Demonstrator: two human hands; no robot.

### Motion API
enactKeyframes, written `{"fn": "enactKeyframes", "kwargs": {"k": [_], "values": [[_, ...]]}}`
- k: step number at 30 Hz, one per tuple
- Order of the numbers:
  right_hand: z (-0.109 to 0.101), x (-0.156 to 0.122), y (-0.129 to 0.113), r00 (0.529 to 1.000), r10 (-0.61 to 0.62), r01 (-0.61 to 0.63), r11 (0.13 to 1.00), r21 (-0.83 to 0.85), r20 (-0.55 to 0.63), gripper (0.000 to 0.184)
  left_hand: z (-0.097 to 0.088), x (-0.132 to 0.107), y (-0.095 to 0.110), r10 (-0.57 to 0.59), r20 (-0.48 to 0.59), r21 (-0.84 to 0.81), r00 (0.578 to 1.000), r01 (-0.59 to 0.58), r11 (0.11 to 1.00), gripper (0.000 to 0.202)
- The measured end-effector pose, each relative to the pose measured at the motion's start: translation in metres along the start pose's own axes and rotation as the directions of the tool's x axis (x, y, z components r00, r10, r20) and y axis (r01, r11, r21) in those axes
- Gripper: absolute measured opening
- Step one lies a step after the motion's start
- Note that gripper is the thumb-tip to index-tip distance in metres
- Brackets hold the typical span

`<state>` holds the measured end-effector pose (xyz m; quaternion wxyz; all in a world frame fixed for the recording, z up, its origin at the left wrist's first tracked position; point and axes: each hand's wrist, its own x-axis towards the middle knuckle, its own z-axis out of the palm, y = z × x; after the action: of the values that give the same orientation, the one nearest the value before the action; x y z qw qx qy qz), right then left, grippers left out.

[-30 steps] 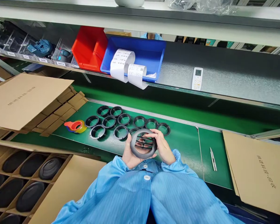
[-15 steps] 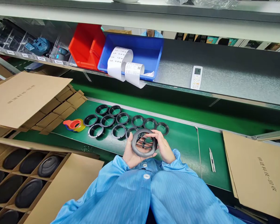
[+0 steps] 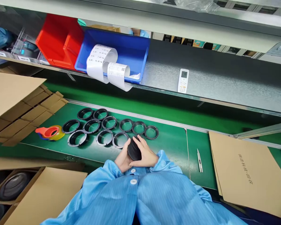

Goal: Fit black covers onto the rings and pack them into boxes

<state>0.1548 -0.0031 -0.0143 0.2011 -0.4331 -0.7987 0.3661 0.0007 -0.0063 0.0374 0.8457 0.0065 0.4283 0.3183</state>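
Item, nearest: black round vent part (image 3: pixel 134 150), seen edge-on, held just above the near edge of the green bench (image 3: pixel 173 142). Left hand (image 3: pixel 123 158) cups it from below, fingers closed on it; right hand (image 3: pixel 145 154) wraps it from the right, fingers curled around it.

Just beyond: eleven black rings (image 3: pixel 105 126) in rows; tape dispenser (image 3: pixel 49 132) at left; open green mat to the right, up to the tweezers (image 3: pixel 199 160).

Right: cardboard sheet (image 3: pixel 245 175), printed characters, unreadable.

Far shelf: blue bin (image 3: pixel 131 53) with printed paper strips (image 3: pixel 107 67), small figures illegible, one QR code; red bin (image 3: pixel 58 40); white remote (image 3: pixel 183 80).
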Motion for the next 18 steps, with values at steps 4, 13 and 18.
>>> {"fn": "enactKeyframes", "kwargs": {"k": [4,13,18], "values": [[-0.011,0.024,0.056,0.952,0.238,-0.257,0.963,-0.077,-0.194,0.127,-0.006,0.014,0.008,0.050,-0.125,0.155,0.991,-0.030,0.987,0.074],[-0.016,0.059,0.148,0.877,0.389,-0.478,0.763,-0.435,-0.282,0.116,-0.051,0.026,0.023,0.041,-0.337,0.045,0.941,-0.028,0.999,0.052],[-0.008,0.038,0.160,0.851,0.450,-0.525,0.722,-0.451,-0.270,0.119,-0.057,0.029,0.025,0.031,-0.388,-0.008,0.921,-0.037,0.999,0.042]]}}
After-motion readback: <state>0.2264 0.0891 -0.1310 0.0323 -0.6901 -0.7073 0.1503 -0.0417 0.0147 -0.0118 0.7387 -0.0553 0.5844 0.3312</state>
